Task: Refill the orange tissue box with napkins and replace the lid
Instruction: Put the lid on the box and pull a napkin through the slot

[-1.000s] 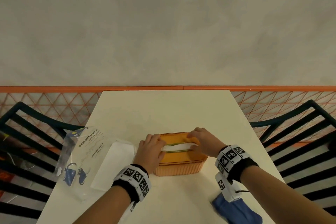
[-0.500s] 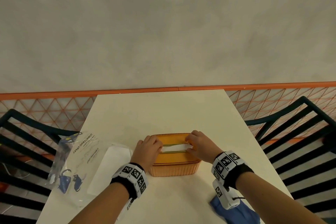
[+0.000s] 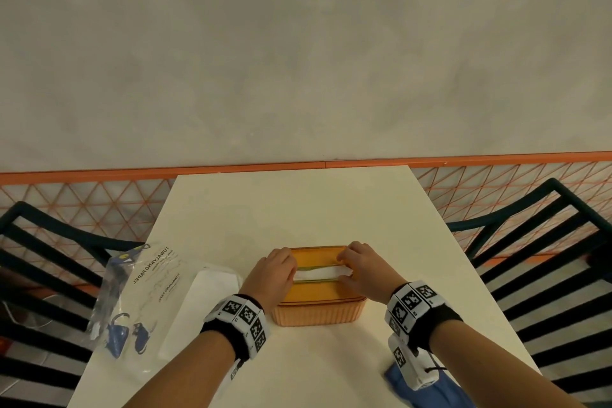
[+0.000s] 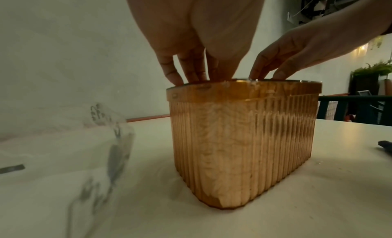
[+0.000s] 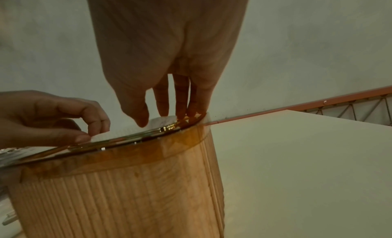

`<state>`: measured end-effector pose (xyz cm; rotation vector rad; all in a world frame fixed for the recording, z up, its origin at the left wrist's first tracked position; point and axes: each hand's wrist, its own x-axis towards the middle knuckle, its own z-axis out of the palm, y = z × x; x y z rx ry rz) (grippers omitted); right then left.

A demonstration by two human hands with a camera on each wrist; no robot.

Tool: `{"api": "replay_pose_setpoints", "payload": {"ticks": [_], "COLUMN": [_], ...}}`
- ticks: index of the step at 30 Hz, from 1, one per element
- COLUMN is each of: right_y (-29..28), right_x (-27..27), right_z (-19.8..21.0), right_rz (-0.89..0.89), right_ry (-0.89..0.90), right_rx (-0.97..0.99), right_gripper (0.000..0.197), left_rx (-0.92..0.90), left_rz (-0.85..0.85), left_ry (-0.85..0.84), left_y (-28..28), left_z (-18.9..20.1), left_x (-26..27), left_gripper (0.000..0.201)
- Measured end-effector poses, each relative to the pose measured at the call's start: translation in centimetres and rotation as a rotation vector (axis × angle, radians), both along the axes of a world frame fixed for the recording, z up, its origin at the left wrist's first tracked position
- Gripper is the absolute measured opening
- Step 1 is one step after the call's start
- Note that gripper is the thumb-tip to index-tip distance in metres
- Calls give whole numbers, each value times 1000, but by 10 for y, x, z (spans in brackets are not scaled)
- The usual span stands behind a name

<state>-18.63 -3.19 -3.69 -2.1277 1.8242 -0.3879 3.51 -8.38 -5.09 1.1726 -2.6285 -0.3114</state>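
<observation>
The orange ribbed tissue box (image 3: 318, 315) stands on the white table (image 3: 298, 209) with its lid (image 3: 314, 291) on top. A white napkin (image 3: 318, 274) shows through the lid's slot. My left hand (image 3: 275, 275) is at the slot's left end; in the right wrist view its thumb and forefinger (image 5: 84, 137) pinch the napkin (image 5: 118, 132). My right hand (image 3: 364, 272) is at the right end, its straight fingertips (image 5: 182, 114) resting on the lid (image 5: 148, 146) and its thumb over the napkin. In the left wrist view both hands' fingers come down onto the lid's rim (image 4: 244, 89).
A clear plastic napkin package (image 3: 149, 291) with white napkins (image 3: 205, 301) lies left of the box. A blue cloth (image 3: 430, 387) lies at the table's near right edge. Dark slatted chairs (image 3: 49, 275) (image 3: 546, 242) flank the table. An orange mesh railing (image 3: 99, 199) runs behind it.
Both hands stay on the lid at the two ends of the slot. The head view has shifted slightly, and the box has not moved on the table.
</observation>
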Motion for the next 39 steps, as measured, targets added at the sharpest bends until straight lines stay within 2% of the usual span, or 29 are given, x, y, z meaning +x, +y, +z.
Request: {"api": "replay_pose_setpoints", "payload": {"ticks": [2,6,9,13,21,25,32,36,39], "right_y": [-1,-3,-6,-9,-11,-14,-15,-14,-12], "right_x": [-1,1,12,40,78,81,54,37,29], "right_z": [0,1,10,16,15,20,18,13,12], "right_rz": [7,-14,-43,-47,-19,0,-116,-199,-229], "right_ry": [10,11,27,138,304,314,214,103,26], "right_rx": [6,25,63,60,-60,-29,10,20,41], "right_gripper": [34,35,41,48,29,28,29,26,26], "left_rx": [2,118,177,188,86,82,32,19,-13], "left_rz": [7,110,162,144,69,112,164,298,278], "left_ry": [4,60,94,105,44,93,78,16,8], "left_y": [-1,-2,-6,-6,2,0,6,7,9], "left_z": [0,5,8,8,5,5,3,4,6], "left_x": [-2,-6,-10,-8,-7,-10,-11,-14,-18], "left_gripper": [8,15,8,7,24,25,19,25,28]}}
